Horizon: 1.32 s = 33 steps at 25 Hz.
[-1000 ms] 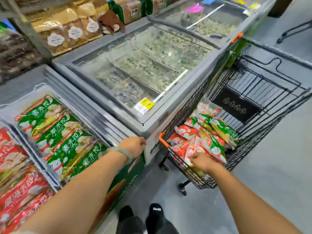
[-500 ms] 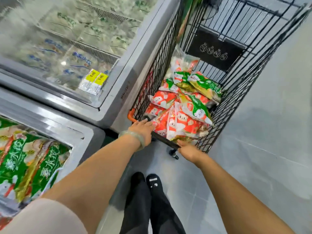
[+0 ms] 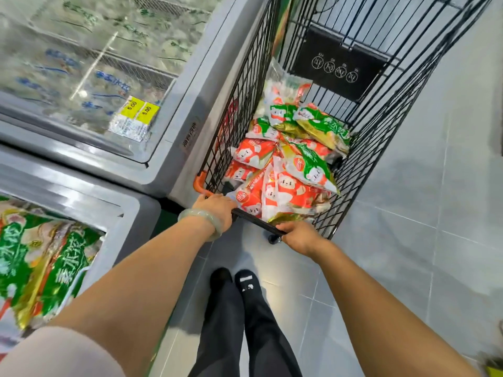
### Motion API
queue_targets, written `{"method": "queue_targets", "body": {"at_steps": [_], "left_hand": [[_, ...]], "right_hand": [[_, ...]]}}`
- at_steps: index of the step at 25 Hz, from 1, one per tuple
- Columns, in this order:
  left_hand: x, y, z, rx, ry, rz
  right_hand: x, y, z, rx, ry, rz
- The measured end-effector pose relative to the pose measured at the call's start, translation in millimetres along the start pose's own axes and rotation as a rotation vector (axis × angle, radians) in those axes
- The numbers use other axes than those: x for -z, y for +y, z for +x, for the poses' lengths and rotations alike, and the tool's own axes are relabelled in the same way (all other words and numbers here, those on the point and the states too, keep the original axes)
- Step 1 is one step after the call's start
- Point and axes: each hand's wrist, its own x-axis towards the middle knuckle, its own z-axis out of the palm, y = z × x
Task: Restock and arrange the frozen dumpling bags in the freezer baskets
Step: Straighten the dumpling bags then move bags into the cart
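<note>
Flanking the person's left, a grey glass-lidded chest freezer (image 3: pixel 190 112) and an open grey freezer (image 3: pixel 81 198) stocked with green dumpling bags (image 3: pixel 62 270) sit beside a black wire shopping trolley (image 3: pixel 386 148). Its heap of red-and-white and green plastic dumpling bags (image 3: pixel 283 172) lies just beyond the black handle bar (image 3: pixel 255 221), and the nearest red bag spills over the bar between the hands. The left hand (image 3: pixel 215 210) and the right hand (image 3: pixel 302 238) each wrap their fingers round the bar; the left is nearer the open freezer.

At 11 o'clock the frosted freezer lid (image 3: pixel 174 31) blurs the blue-lettered bags (image 3: pixel 111 77) beneath, and the small print on the price labels (image 3: pixel 138 111) is unreadable. The left edge crops the green dumpling bags (image 3: pixel 65 270) at 8 o'clock, and the top edge crops the cart (image 3: pixel 239 110) at 1 o'clock. The left hand (image 3: pixel 215 210) and right hand (image 3: pixel 299 238) hide their fingertips round the cart handle (image 3: pixel 255 220).
</note>
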Motion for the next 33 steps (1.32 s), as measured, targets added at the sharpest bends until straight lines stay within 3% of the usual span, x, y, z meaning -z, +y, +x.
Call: {"method": "queue_targets", "body": {"at_steps": [7, 13, 19, 27, 33], "left_hand": [[-27.2, 10.4, -38.4, 0.017, -0.18, 0.133], [-58.9, 1.4, -82.4, -0.041, -0.386, 0.099], [-109.0, -10.4, -117.0, -0.076, -0.411, 0.125], [-149.1, -20.9, -151.9, -0.094, -0.506, 0.152], [-159.5, -13.3, -158.9, -0.05, -0.498, 0.153]], "right_hand": [[-36.1, 13.8, -29.3, -0.094, -0.055, 0.104], [-82.7, 23.4, -63.3, -0.096, -0.132, 0.164], [-117.5, 31.0, -88.7, -0.118, -0.161, 0.136], [-114.0, 46.3, -106.3, -0.107, 0.071, 0.265], [-117.5, 56.1, -99.4, -0.129, 0.069, 0.2]]}}
